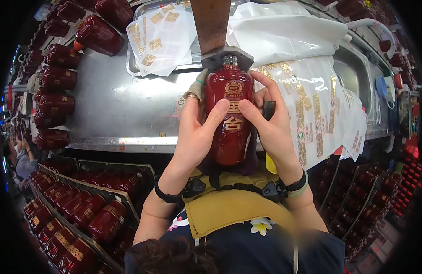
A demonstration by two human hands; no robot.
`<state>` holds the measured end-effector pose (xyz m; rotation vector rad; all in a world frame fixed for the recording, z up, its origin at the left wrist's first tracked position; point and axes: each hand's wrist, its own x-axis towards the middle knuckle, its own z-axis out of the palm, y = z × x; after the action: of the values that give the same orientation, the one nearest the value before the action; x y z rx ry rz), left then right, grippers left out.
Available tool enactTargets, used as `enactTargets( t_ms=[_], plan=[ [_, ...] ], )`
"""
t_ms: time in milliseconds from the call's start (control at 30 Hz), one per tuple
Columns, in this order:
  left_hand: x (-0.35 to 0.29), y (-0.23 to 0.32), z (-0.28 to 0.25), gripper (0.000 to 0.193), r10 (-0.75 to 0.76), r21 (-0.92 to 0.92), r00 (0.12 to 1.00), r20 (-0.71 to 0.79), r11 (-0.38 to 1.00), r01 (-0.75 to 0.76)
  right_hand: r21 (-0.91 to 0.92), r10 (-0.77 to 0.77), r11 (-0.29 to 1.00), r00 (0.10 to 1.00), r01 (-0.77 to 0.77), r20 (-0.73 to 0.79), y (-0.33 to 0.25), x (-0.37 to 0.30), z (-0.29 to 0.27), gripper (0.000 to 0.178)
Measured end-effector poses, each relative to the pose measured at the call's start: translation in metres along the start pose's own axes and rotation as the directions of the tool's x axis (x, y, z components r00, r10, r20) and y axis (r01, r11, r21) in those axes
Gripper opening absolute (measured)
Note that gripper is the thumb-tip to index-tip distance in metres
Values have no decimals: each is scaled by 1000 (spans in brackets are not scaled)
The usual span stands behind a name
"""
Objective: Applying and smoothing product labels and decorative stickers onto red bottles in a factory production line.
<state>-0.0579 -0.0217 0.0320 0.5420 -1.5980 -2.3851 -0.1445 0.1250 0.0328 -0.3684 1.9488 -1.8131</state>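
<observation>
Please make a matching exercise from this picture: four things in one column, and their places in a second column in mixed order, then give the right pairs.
Things
1. dark red glossy ceramic bottle with gold label
2. metal tray of gold sticker sheets
3. row of dark red bottles lying on the steel table
4. long white backing sheets with gold labels

Places
A. left edge of the steel table
B. in the grip of both hands, thumbs on its label
C. far side of the table, left of the held bottle
D. right of the held bottle, hanging over the table's front edge

Pairs: 1-B, 2-C, 3-A, 4-D
</observation>
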Motion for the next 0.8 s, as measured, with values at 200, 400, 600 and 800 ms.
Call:
enactTargets(
  t_ms=[200, 400, 600, 800],
  plan=[
    [0, 0, -1, 68, -26, -13, 1000, -5, 1000, 26, -5, 4, 1000, 1000, -4, 27, -3, 3, -4, 63],
    [0, 6, 3, 69, -34, -57, 999, -5, 998, 33, 103, 49, 993, 999, -50, 10, -13, 18, 1, 49],
    [1, 1, 3, 61, 42, 37, 999, 10, 998, -43, 41, 9, 999, 1000, -9, -11, -11, 21, 4, 43],
    [2, 4, 6, 64, 18, 10, 1000, -4, 1000, -18, 96, 33, 995, 999, -34, 6, -26, 23, -2, 36]
  ],
)
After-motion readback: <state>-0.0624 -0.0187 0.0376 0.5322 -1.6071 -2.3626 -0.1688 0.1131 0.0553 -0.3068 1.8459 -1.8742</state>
